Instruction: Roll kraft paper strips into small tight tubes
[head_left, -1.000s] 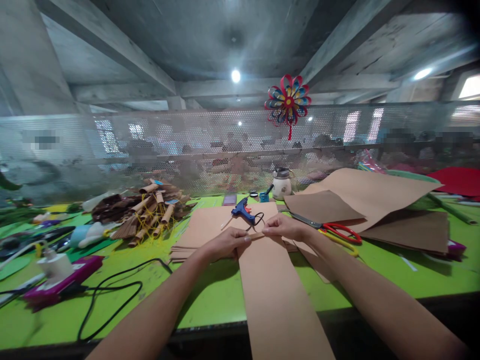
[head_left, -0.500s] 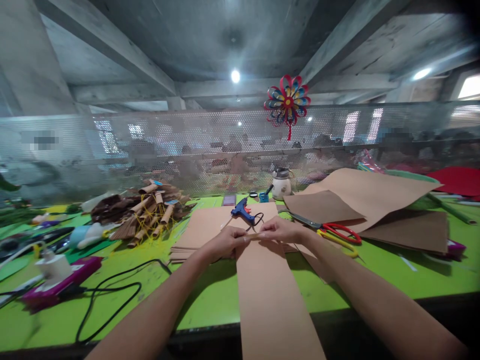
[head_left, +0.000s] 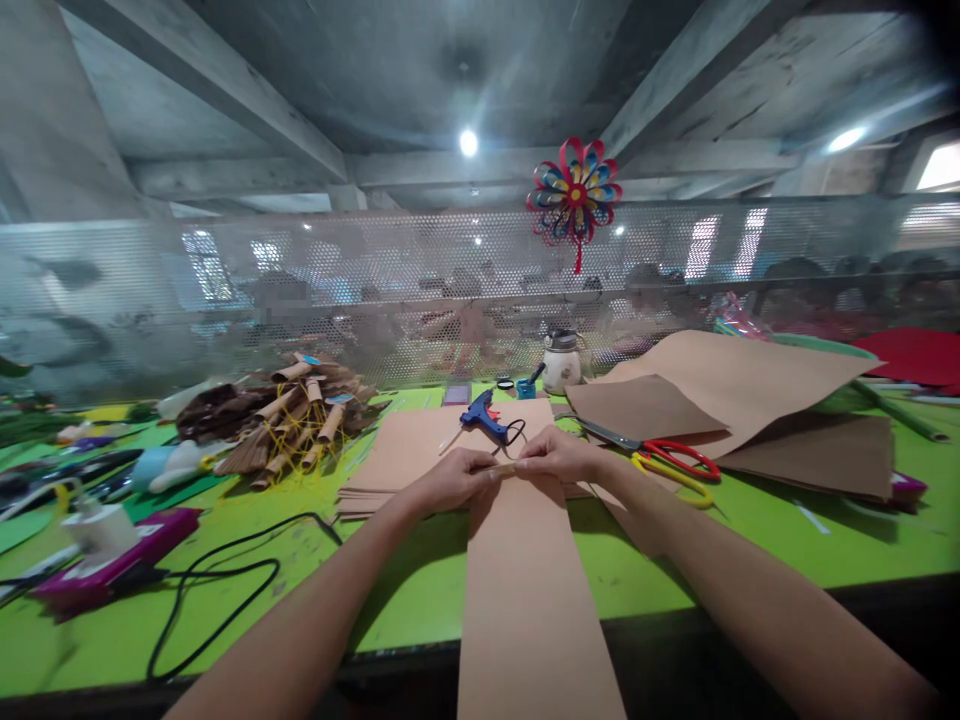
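Note:
A long strip of tan kraft paper (head_left: 529, 590) runs from between my hands down over the table's front edge. My left hand (head_left: 459, 480) pinches the left part of its narrow folded far end. On the right part of that end, my right hand (head_left: 559, 458) is closed, thumb and fingers pressed together. The two hands are close to each other, with a bit of the folded edge showing between them. Just beyond them, a blue glue gun (head_left: 486, 415) lies on a stack of tan paper sheets (head_left: 397, 450).
Scissors with red and yellow handles (head_left: 679, 462) lie right of my hands, near large brown sheets (head_left: 750, 390). Paper rolls with yellow string (head_left: 307, 420) are heaped at left. A purple power strip (head_left: 120, 560) with black cable sits front left. A white jug (head_left: 561, 362) stands behind.
Both hands still pinch the folded end, and the fingers have shifted slightly. The strip's lower part has swung a little to the left. The whole view has moved slightly.

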